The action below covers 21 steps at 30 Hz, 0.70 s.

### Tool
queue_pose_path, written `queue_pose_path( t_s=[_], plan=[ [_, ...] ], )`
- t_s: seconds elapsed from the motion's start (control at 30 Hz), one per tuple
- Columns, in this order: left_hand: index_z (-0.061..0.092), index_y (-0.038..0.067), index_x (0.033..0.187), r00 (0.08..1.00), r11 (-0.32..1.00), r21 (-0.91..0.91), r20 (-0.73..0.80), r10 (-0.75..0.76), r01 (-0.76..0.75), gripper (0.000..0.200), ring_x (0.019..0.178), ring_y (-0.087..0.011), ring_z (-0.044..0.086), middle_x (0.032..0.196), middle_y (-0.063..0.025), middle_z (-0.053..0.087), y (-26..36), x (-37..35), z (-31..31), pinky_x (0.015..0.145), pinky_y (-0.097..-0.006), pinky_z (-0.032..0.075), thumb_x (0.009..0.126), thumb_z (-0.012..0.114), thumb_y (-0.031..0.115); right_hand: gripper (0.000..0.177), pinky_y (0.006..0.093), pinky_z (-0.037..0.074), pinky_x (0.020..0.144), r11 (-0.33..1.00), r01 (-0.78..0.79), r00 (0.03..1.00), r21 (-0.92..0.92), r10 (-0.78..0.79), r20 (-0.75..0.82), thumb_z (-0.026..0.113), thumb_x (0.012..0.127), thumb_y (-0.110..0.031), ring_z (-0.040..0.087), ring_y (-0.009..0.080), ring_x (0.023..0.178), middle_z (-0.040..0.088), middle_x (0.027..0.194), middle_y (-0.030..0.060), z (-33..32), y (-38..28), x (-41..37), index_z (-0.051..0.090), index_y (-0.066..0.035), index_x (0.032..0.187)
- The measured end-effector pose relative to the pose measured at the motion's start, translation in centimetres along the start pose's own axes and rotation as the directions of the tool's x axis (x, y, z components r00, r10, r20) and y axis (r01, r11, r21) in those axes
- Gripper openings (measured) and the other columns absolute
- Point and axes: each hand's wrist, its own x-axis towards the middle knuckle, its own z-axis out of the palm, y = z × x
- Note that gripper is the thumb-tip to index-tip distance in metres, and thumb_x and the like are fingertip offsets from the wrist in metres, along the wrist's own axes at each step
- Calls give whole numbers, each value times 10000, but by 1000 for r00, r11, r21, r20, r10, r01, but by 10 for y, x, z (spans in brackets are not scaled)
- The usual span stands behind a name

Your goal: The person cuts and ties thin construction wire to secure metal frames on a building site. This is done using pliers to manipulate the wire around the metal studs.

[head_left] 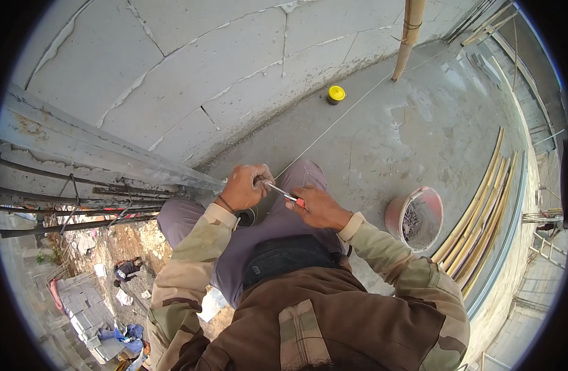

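My left hand (242, 187) is closed, its fingers pinched around the end of a thin white string (324, 131). The string runs taut across the floor toward a bamboo pole (410, 38). In my right hand (323, 209) is a red-handled tool (301, 202) with a slim metal shaft, whose exact kind I cannot make out. Its tip meets the fingers of my left hand. Both hands are above my bent knees, beside the end of a grey metal beam (200, 179).
On the concrete floor are a yellow-lidded pot (336, 94), a pinkish bucket (395, 213) containing nails or similar pieces, and long bamboo strips (476, 229). A block wall (228, 55) rises ahead. Rebar (80, 201) juts out at left over a drop, with a person (128, 270) far below.
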Motion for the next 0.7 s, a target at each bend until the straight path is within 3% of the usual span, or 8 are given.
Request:
queue_pose_path(
  t_s=[0.03,0.1,0.17,0.3,0.37,0.47,0.6,0.7],
  plan=[
    [681,-35,848,1000,1000,6,4,22,-22,183,593,-122,632,675,-83,662,1,2,1,565,-290,511,865,522,-125,309,544,464,771,1000,-10,1000,-8,10,-18,634,987,-294,620,480,875,659,882,257,0,-6,1,619,11,1033],
    [684,-35,844,999,1000,-3,34,-17,17,222,602,-131,653,687,-94,678,-3,4,3,573,-286,520,825,487,-137,319,552,467,764,987,-161,982,-15,162,92,626,992,-304,633,486,865,658,863,272,-12,-17,0,592,13,998],
    [679,-32,818,996,1000,1,94,-7,7,201,607,-114,643,702,-67,674,-11,7,4,565,-275,526,818,509,-139,373,563,471,767,997,-69,997,-27,70,37,596,1007,-358,641,488,867,658,858,275,-2,-3,-3,576,12,1051],
    [668,-26,803,995,998,-62,103,-14,21,235,610,-106,640,697,-72,673,-30,10,16,595,-269,524,792,470,-153,395,563,468,760,991,-123,992,-44,124,24,573,1015,-392,635,488,852,658,856,269,-11,-11,-7,599,2,1004],
    [641,-17,781,997,998,-25,-64,53,-55,219,603,-103,629,693,-65,664,-39,16,19,591,-267,515,812,470,-151,415,558,465,724,992,-118,993,-42,119,21,566,1014,-417,630,485,795,649,801,263,-8,-10,-8,622,-7,979],
    [617,-8,766,995,998,-11,-80,62,-63,212,606,-102,620,688,-62,655,-34,17,25,586,-261,502,829,471,-148,414,558,463,703,996,-87,996,-14,87,-8,573,1010,-413,626,488,761,639,763,261,-5,0,-8,630,-7,951],
    [607,-3,756,996,997,-28,-66,63,-65,202,607,-105,620,693,-65,657,-32,18,30,582,-261,495,835,486,-143,399,557,463,698,995,-100,995,-14,100,-16,575,1010,-397,623,488,754,637,761,260,-6,-1,-8,637,-14,918],
    [609,0,759,997,998,-50,65,49,-46,198,603,-104,618,685,-64,655,-31,13,38,579,-265,495,835,497,-144,404,550,460,693,994,-114,991,6,114,-77,571,1013,-389,619,489,759,630,766,266,2,0,-5,640,-10,891]
  ],
)
